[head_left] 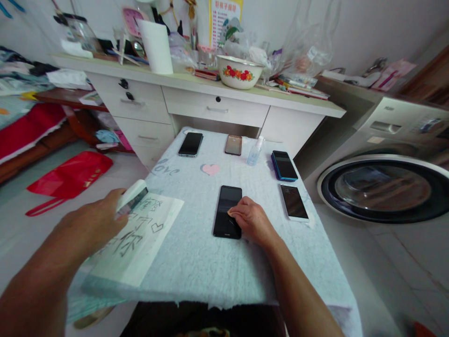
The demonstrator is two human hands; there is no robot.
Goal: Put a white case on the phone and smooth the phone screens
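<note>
My right hand has its fingers pinched together on the screen of a black smartphone, which lies face up on the cloth-covered table. Whatever is between those fingertips is too small to make out. Off to the left, my left hand grips a flat white object with a dark glossy panel, tilted above a handwritten paper sheet. Part of that object is hidden by the hand.
Around the table lie another black phone, a phone case, a clear spray bottle, a blue-edged phone and a white phone. Behind stands a desk with a flowered bowl; at right, a washing machine.
</note>
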